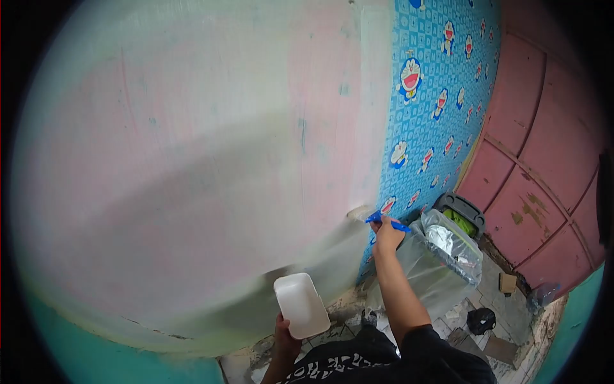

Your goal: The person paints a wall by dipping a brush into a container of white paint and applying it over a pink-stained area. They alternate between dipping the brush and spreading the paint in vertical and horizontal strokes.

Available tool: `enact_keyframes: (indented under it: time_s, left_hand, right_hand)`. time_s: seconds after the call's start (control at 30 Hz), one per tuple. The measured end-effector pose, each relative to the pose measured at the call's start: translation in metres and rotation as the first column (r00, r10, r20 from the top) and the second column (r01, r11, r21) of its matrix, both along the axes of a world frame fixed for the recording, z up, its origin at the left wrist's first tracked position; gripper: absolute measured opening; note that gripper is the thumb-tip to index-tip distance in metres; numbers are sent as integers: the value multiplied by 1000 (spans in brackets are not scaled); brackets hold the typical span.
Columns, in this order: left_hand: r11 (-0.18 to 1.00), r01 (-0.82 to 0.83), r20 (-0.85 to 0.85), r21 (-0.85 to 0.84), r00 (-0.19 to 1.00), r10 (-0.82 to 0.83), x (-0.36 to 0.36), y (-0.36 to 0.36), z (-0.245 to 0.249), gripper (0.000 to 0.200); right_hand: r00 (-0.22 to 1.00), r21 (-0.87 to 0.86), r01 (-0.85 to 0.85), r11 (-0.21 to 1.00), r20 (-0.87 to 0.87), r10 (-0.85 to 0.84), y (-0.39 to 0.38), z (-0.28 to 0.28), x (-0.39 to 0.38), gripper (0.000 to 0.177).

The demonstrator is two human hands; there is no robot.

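Note:
My right hand is closed round the blue handle of a paintbrush. Its pale bristles touch the wall, close to where the blue cartoon wallpaper begins. Lower down, my left hand grips the near left edge of a white plastic tray, held tilted in front of the wall. A thin whitish coat covers much of the wall, with pinkish areas and small blue-green marks showing through. What lies inside the tray is too pale to make out.
A bin lined with clear plastic stands right of my right arm, holding foil-like and green items. Beyond it is a pink metal door. A black bag and a cardboard piece lie on the tiled floor.

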State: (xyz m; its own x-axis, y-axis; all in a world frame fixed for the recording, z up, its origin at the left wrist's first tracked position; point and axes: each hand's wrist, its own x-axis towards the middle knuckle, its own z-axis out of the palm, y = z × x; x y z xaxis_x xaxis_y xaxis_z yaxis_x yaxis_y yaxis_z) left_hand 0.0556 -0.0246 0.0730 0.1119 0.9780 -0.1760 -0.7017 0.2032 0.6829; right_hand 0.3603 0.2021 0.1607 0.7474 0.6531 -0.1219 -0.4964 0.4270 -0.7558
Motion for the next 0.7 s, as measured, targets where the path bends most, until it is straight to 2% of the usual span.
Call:
enact_keyframes:
  time_s: [0.03, 0.07, 0.13, 0.17, 0.27, 0.33, 0.4, 0.5, 0.53, 0.63, 0.7]
  left_hand:
    - [1000, -1, 2, -12, 1000, 1, 0, 3, -3, 72]
    - [1000, -1, 5, -30, 1000, 1, -1, 3, -8, 72]
    - [998, -9, -2, -58, 1000, 9, 0, -2, -10, 72]
    - [998, -19, -9, -59, 1000, 18, 2, -3, -6, 72]
    - [999, -28, 4, -21, 1000, 28, 3, -3, -5, 72]
    - [999, -29, 29, 12, 999, 29, 5, -4, -5, 72]
    - [998, -34, 48, 54, 998, 32, 5, -4, 3, 72]
    - [997, -41, 26, 60, 999, 39, 5, -3, 17, 71]
    - [997, -55, 20, 45, 998, 54, 4, -3, 16, 71]
    - [997, -80, 7, 22, 997, 80, 3, -1, 11, 72]
    - [998, -60, -4, 25, 998, 61, 3, -3, 9, 72]
  right_hand:
    - [1000, 30, -1, 1000, 3, 1, -1, 13, 0, 7]
    - [997, 159, 35, 987, 68, -47, 14, 34, 7, 4]
    - [985, 222, 63, 973, 142, -96, 32, 116, 19, 4]
    - [970, 312, 15, 950, 226, -89, 29, 168, 23, 4]
    - [955, 548, -50, 835, 272, -121, 39, 301, 32, 10]
    - [962, 619, 2, 786, 215, -171, 37, 377, 23, 13]
    - [964, 722, 26, 691, 166, -209, 35, 420, 18, 15]
    - [979, 743, 40, 668, 105, -175, 41, 416, 27, 12]
    - [978, 697, 17, 717, 137, -156, 45, 396, 35, 11]
    - [982, 594, -20, 804, 161, -95, 51, 284, 43, 6]
    - [989, 444, 50, 895, 106, -107, 54, 170, 49, 6]
